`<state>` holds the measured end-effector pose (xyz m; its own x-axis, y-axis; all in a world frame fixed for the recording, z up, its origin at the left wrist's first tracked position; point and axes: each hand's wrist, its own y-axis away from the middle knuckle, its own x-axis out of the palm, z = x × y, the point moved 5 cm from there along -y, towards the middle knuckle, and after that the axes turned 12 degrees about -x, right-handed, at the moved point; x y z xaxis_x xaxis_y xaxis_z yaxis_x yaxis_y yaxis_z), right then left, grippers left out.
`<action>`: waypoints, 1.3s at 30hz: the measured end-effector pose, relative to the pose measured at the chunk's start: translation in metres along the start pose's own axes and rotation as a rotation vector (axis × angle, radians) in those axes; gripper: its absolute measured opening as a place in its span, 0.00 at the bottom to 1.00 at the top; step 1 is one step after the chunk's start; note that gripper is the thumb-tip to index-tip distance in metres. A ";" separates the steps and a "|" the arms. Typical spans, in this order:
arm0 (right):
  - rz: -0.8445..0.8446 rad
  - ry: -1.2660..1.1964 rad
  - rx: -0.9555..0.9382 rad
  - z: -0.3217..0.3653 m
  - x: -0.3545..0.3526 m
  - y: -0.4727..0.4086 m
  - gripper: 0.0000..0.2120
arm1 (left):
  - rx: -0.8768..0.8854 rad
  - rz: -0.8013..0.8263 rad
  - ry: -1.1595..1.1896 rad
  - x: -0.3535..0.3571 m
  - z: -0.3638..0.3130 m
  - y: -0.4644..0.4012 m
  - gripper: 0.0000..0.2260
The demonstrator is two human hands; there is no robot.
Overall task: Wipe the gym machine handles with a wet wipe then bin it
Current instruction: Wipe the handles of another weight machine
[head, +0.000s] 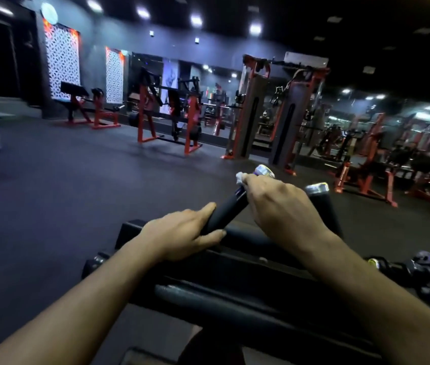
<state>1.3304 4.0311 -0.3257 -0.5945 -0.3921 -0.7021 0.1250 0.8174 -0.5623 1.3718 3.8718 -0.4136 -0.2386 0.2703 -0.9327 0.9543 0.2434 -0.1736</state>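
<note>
Hands on the machine, both at the near handle [228, 209], a black padded bar angling up to a shiny metal cap. Left hand [182, 237] curls round its lower end, thumb on top, fingers underneath. Right hand [279, 206] wraps the upper part, its grip clamped on the wipe [240, 177], a white scrap poking out past the fingertips just below the cap. Second handle [319, 196] stands just beside, untouched. Red machines [166, 114] line the dark floor [76, 180] beyond.
</note>
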 end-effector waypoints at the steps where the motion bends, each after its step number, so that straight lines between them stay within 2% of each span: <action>1: -0.043 -0.001 -0.037 0.000 -0.003 0.008 0.13 | -0.009 -0.033 -0.005 -0.001 0.001 0.002 0.23; 3: -0.103 0.015 -0.063 -0.006 -0.009 0.011 0.14 | -0.006 -0.097 -0.018 -0.002 0.001 0.004 0.22; 5: -0.143 0.021 0.025 -0.013 -0.010 0.001 0.12 | 0.025 -0.185 -0.046 -0.004 -0.001 0.006 0.21; 8: -0.103 0.010 0.124 0.000 0.000 -0.014 0.06 | 0.040 -0.336 -0.115 -0.009 -0.002 0.009 0.23; 11: -0.017 -0.094 0.041 0.022 0.015 0.002 0.13 | 0.046 -0.372 -0.130 -0.011 -0.001 0.009 0.24; 13: -0.042 -0.063 -0.016 0.015 0.010 0.007 0.17 | 0.063 -0.398 -0.124 -0.010 0.001 0.009 0.25; 15: -0.105 0.048 -0.001 0.007 0.006 0.002 0.14 | 0.081 -0.429 -0.124 -0.008 0.001 0.010 0.24; 17: -0.145 0.097 0.073 0.013 0.009 -0.008 0.04 | 0.099 -0.455 -0.128 -0.009 0.001 0.008 0.24; 18: -0.127 0.062 0.095 0.019 0.015 -0.011 0.01 | 0.096 -0.459 -0.116 -0.010 0.002 0.008 0.24; 19: -0.110 0.011 0.096 0.025 0.021 -0.010 0.04 | 0.097 -0.463 -0.110 -0.010 0.003 0.008 0.24; 21: -0.081 -0.074 0.043 0.030 0.026 0.004 0.14 | 0.120 -0.466 -0.121 -0.009 0.003 0.009 0.24; 23: -0.114 -0.034 -0.016 0.023 0.019 0.017 0.19 | 0.136 -0.468 -0.144 -0.008 0.005 0.009 0.26; 26: -0.193 -0.011 -0.004 0.012 0.017 0.014 0.18 | 0.138 -0.469 -0.186 -0.008 0.004 0.008 0.28; 29: -0.155 -0.098 -0.003 0.030 0.026 0.006 0.20 | 0.070 -0.458 -0.229 -0.003 0.008 0.014 0.32; 33: -0.128 -0.075 -0.093 0.026 0.025 0.022 0.20 | -0.009 -0.443 -0.243 0.002 0.015 0.019 0.38; 36: -0.183 -0.060 -0.017 0.015 0.018 0.016 0.17 | 0.008 -0.433 -0.249 0.001 0.016 0.016 0.41; 39: -0.055 -0.075 0.035 0.037 0.030 0.000 0.12 | 0.030 -0.418 -0.257 0.002 0.015 0.017 0.39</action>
<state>1.3423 4.0037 -0.3633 -0.5400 -0.4675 -0.6999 0.1227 0.7789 -0.6150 1.3907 3.8622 -0.4229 -0.5541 -0.0846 -0.8282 0.7918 0.2536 -0.5556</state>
